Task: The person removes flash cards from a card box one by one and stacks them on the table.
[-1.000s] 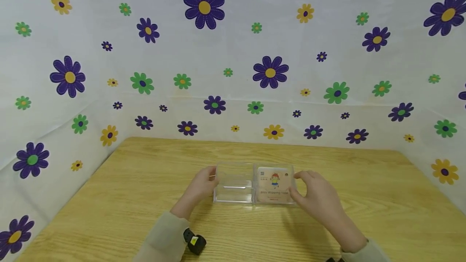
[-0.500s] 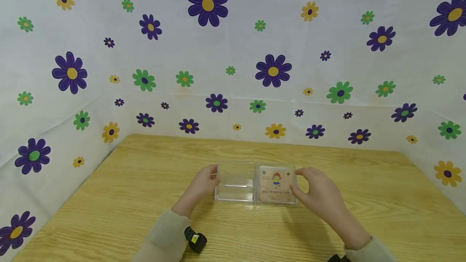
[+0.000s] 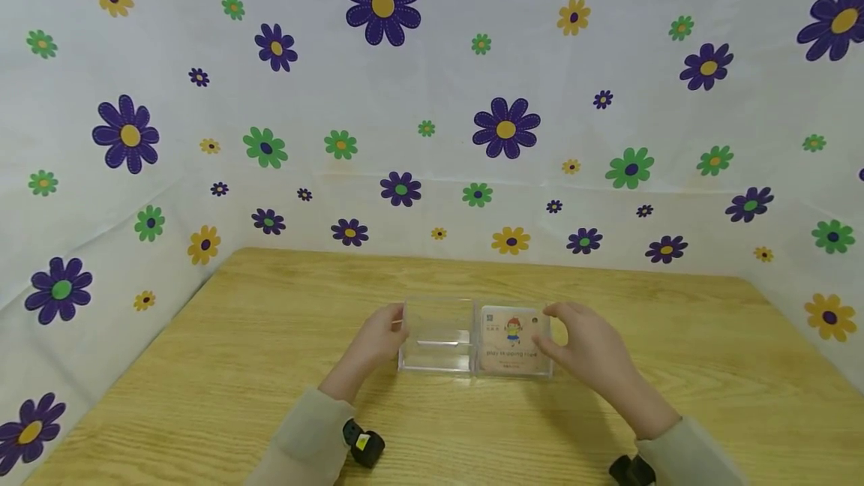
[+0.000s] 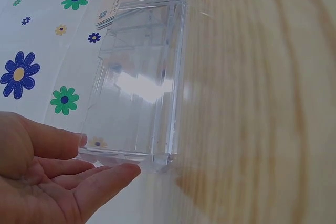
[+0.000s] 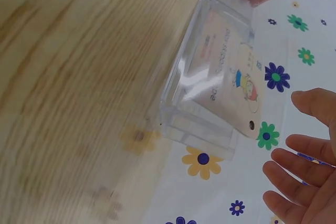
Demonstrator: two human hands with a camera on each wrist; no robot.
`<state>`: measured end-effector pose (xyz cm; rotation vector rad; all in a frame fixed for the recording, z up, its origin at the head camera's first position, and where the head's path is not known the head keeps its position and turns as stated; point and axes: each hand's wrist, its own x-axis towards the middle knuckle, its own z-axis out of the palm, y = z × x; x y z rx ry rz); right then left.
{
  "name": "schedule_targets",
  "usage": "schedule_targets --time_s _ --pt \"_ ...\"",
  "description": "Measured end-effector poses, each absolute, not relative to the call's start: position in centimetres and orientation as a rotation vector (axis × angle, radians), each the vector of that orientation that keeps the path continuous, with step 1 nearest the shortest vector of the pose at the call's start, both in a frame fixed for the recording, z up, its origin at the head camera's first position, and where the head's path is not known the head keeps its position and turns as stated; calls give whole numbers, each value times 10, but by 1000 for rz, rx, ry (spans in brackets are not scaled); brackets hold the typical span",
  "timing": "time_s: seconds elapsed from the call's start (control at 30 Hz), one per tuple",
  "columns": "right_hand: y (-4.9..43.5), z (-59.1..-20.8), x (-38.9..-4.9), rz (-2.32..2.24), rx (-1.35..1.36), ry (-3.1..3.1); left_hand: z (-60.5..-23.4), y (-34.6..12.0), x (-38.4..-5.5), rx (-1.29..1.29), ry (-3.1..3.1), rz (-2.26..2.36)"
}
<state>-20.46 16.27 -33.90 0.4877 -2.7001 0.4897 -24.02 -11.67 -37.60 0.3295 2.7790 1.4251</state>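
A clear plastic box [image 3: 439, 362] with two compartments side by side lies on the table. Its right compartment holds a stack of cards [image 3: 511, 341]; the top one shows a cartoon child and the words "play skipping rope". The left compartment contains nothing visible. My left hand [image 3: 373, 340] grips the box's left end, thumb and fingertips against the wall in the left wrist view. At the right end is my right hand [image 3: 594, 355], its thumb and index finger spread by the card stack. Per the right wrist view, the fingers [image 5: 299, 166] are apart from the box.
The wooden table [image 3: 304, 298] carries the box near its middle. Behind it and at both sides hangs a white sheet [image 3: 439, 88] printed with purple, green and yellow flowers. Each wrist wears a black strapped device [image 3: 364, 447].
My right hand has shifted slightly left and up, its thumb coming over the card stack's edge. The left hand and the box stay in place; the head view tilts slightly.
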Motion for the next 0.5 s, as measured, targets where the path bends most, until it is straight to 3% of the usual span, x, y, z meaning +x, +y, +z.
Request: schedule_targets --time_s 0.5 --pt "163 -346 -223 478 575 -2722 -375 -116 -241 294 2764 1412"
